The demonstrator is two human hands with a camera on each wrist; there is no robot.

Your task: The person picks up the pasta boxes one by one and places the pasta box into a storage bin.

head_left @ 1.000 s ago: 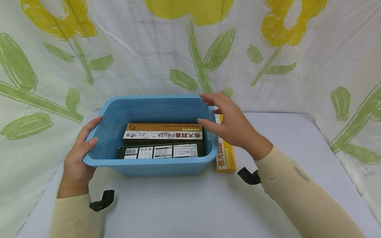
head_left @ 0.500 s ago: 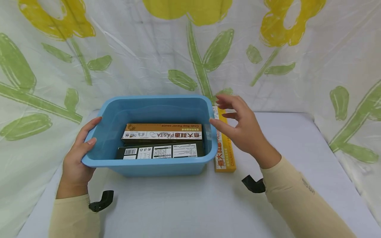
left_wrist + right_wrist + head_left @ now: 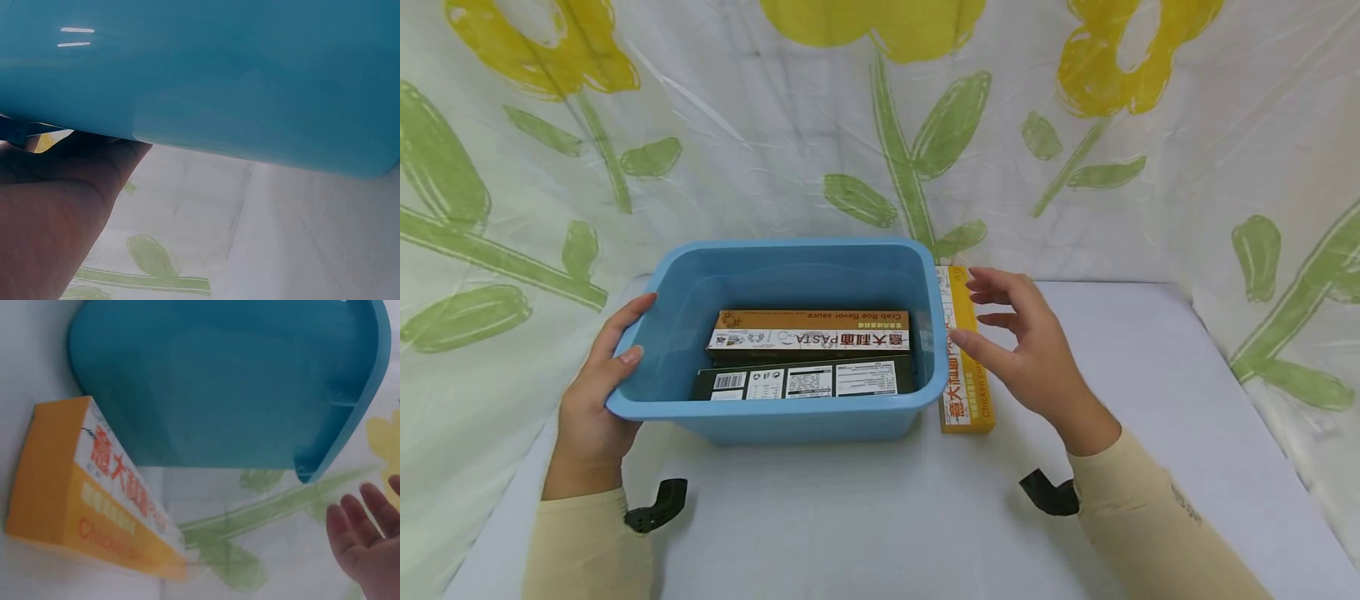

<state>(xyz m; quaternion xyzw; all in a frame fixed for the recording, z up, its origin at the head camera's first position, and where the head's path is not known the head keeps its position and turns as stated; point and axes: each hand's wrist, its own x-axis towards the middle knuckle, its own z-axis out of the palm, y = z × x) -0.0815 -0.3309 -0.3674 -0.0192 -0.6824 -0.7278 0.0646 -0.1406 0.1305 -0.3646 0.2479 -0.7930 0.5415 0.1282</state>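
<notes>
My left hand [image 3: 597, 396] grips the left rim of a blue plastic basin [image 3: 797, 427], thumb over the edge; in the left wrist view the palm lies against the basin's outer wall [image 3: 250, 81]. Two pasta boxes lie inside: one with an orange and white face [image 3: 811, 332], and a dark one [image 3: 808, 380] with a barcode and label panels in front of it. To the basin's right a yellow and white pasta box [image 3: 967, 367] lies lengthwise on the table. Over that box hovers my right hand [image 3: 1030, 354], its fingers spread and loosely bent, holding nothing.
A white-covered table [image 3: 820, 517] carries the basin and the box. Behind it hangs a white curtain [image 3: 722, 133] printed with yellow flowers and green leaves. Black wrist mounts [image 3: 658, 507] stick out from both sleeves.
My right hand has come away from the basin's right rim, moving right and toward me over the yellow box. The left hand and the basin have hardly moved.
</notes>
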